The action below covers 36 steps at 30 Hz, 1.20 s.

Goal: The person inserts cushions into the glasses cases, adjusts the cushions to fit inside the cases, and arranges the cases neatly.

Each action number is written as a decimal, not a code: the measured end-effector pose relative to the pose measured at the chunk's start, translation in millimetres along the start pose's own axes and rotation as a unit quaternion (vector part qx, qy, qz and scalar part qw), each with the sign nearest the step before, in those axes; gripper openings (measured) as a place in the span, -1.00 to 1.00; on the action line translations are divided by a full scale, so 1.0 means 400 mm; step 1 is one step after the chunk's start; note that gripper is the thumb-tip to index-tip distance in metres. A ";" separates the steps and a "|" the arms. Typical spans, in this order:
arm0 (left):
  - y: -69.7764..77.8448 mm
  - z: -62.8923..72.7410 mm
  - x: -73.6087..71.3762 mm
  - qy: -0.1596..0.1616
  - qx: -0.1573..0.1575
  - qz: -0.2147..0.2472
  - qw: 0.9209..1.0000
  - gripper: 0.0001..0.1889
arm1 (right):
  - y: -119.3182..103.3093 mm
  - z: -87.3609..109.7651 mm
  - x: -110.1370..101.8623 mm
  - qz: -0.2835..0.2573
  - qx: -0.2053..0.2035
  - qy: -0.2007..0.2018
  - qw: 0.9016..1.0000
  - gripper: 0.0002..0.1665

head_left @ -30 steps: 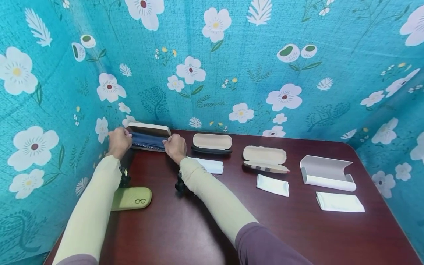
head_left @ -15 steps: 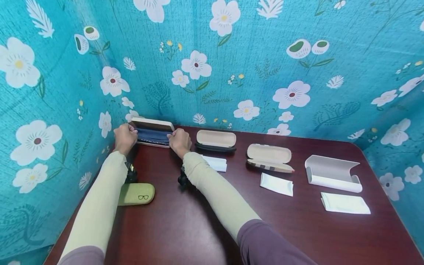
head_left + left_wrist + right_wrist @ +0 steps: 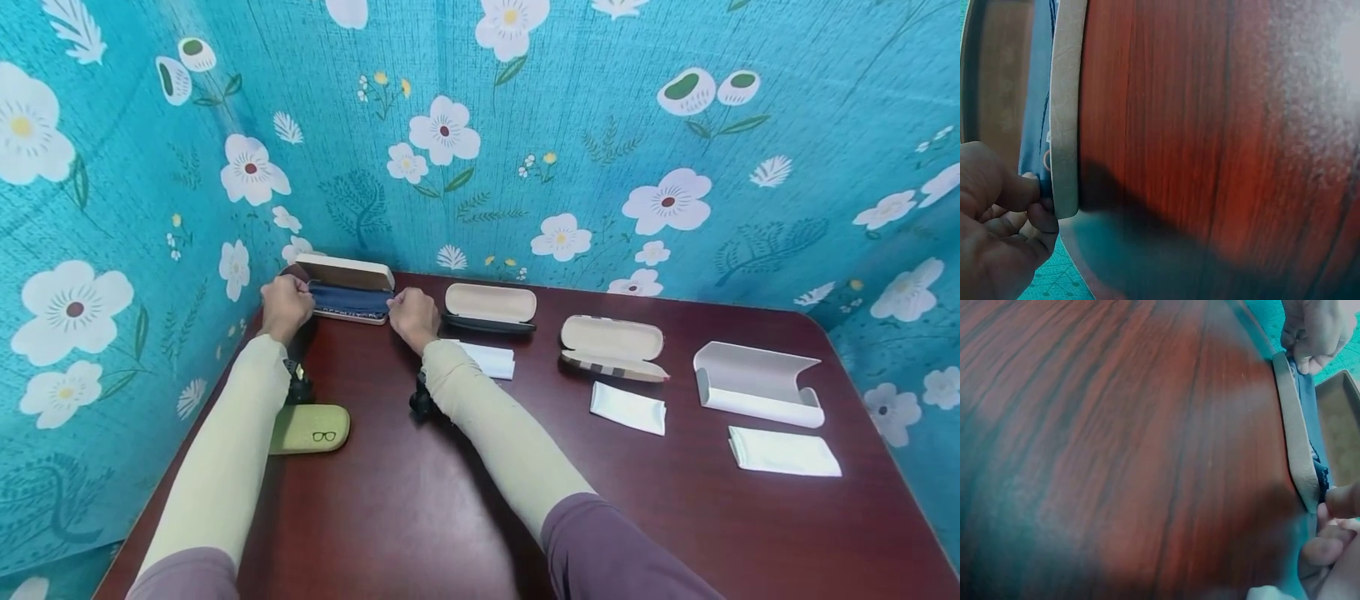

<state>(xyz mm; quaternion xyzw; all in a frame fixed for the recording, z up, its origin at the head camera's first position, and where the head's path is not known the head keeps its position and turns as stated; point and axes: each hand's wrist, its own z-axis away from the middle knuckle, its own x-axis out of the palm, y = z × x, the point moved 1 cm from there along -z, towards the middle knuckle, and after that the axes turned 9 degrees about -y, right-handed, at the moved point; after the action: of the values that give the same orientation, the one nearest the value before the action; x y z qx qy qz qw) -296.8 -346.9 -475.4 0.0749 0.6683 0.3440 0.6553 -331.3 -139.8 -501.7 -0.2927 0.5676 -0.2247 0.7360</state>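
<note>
Nearest, we list a green case (image 3: pixel 311 428), closed; three white cloths (image 3: pixel 628 408) outside three open cases (image 3: pixel 612 338), seemingly pending; farthest, a blue cloth (image 3: pixel 349 298) inside a brown-lined case (image 3: pixel 348 272), pinched by left hand (image 3: pixel 287 308) and right hand (image 3: pixel 415 318), apparently nearly settled.

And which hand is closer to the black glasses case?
Right. The right hand is just left of the black case; the left hand is farther away, at the left end of the blue cloth.

The cloth (image 3: pixel 348 299) lies in the hinged case (image 3: pixel 347 272), left hand (image 3: pixel 287 308) at its left, right hand (image 3: pixel 415 319) at its right, closed case (image 3: pixel 318 429) in front, three open cases (image 3: pixel 612 342) farther right
</note>
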 end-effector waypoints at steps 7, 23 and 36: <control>-0.009 -0.002 -0.006 0.003 0.019 -0.008 1.000 -0.77 | -0.003 0.000 0.009 -0.007 -0.041 0.025 0.999 -0.80; -0.015 0.009 -0.015 -0.084 0.072 -0.121 0.986 -0.69 | -0.020 -0.007 0.010 0.069 -0.075 -0.023 0.994 -0.79; 0.005 0.031 -0.015 -0.075 0.078 -0.220 0.969 -0.68 | -0.016 0.017 -0.024 0.129 -0.144 -0.122 0.974 -0.70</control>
<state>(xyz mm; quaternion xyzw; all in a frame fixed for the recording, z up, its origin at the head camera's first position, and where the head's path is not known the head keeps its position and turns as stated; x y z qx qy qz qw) -285.2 -344.4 -468.2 0.0026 0.6418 0.1313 0.7556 -327.4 -136.9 -489.2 -0.3446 0.5331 -0.0063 0.7727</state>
